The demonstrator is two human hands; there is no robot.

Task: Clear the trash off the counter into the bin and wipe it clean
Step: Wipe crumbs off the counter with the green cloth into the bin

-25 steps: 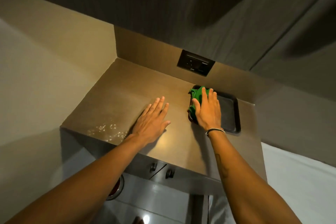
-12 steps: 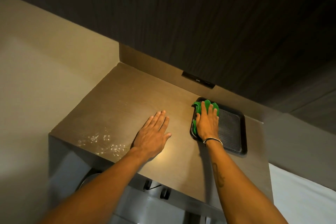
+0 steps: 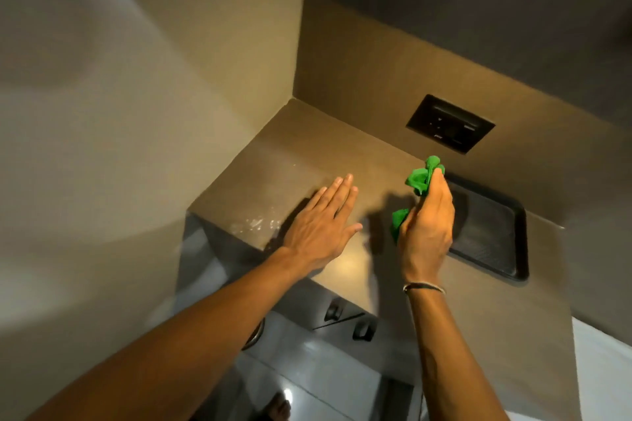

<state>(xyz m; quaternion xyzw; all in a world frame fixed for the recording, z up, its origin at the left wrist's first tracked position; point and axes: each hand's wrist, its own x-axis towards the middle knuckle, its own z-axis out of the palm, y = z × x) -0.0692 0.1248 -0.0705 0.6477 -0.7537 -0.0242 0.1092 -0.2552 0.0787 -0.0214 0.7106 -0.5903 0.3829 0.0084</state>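
My right hand (image 3: 425,225) is closed around a crumpled green cloth (image 3: 422,178), held up above the brown counter (image 3: 342,161) at the left edge of a black tray (image 3: 489,236). Cloth ends stick out above and below my fingers. My left hand (image 3: 319,222) lies flat, fingers together, palm down over the counter near its front edge. Just left of that hand a patch of wet droplets (image 3: 256,224) glistens on the counter.
A black wall socket panel (image 3: 449,123) is set in the backsplash above the tray. Beige walls close in the counter at left and back. Below the counter front are drawer handles (image 3: 362,330) and a round metal rim (image 3: 254,335).
My right hand lifted the green cloth off the tray and bunched it up. The left hand stayed flat on the counter. The camera tilted.
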